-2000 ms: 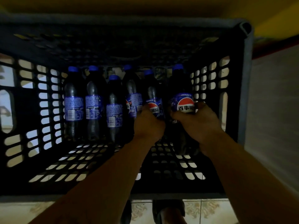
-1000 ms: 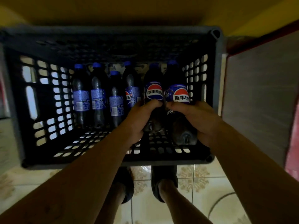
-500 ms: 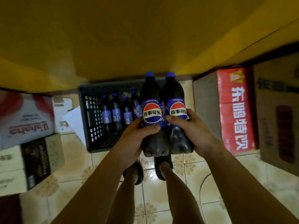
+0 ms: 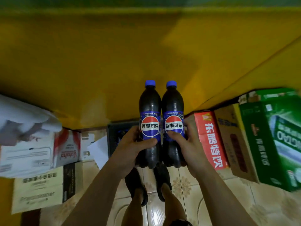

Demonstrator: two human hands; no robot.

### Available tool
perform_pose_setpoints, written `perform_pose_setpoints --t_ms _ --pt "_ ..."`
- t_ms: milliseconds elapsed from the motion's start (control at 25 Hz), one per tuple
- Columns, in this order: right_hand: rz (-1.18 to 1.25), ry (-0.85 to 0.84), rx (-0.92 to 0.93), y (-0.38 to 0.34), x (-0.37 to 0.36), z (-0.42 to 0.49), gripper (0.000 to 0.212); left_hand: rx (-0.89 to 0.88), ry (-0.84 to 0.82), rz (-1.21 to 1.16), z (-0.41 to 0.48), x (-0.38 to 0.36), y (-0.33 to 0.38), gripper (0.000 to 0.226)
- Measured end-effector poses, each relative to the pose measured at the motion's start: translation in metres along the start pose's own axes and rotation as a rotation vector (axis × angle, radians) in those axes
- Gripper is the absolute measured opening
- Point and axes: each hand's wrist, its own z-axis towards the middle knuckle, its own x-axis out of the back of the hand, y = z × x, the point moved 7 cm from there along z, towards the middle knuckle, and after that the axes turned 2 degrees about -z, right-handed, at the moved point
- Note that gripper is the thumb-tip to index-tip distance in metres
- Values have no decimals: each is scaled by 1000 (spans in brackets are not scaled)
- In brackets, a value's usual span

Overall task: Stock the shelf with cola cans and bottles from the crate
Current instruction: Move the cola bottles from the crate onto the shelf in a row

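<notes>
The left cola bottle (image 4: 149, 111) and the right cola bottle (image 4: 173, 111), both blue-capped, are upright and touching, held in the air before a yellow wall (image 4: 97, 62) — the left hand (image 4: 130, 150) grips one and the right hand (image 4: 189, 144) the other, fingers curled round the labels. Below them the dark crate (image 4: 114, 139) sits on the tiled floor (image 4: 236, 209), with a red carton (image 4: 210, 137) nearby.

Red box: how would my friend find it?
Start at the yellow wall, then drop to the row of boxes on the right. The red box stands first, beside the held bottles. Its neighbours are a brown box and a green box; it alone is red.
</notes>
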Motion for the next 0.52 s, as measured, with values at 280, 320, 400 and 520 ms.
perform_pose_setpoints --t_ms 280,320,400,520 --pt "61 -24 179 -82 -10 -66 55 -225 15 61 -80 -25 80 67" --pt "56 -52 199 -90 -10 -73 53 -244 23 63 -91 -28 84 67" --pt "48 -116 244 -107 -6 -88 51 -287 30 67 -111 -38 92 71" --pt "55 -207 308 -124 3 -103 59 -361 77 64 -134 -55 99 65"
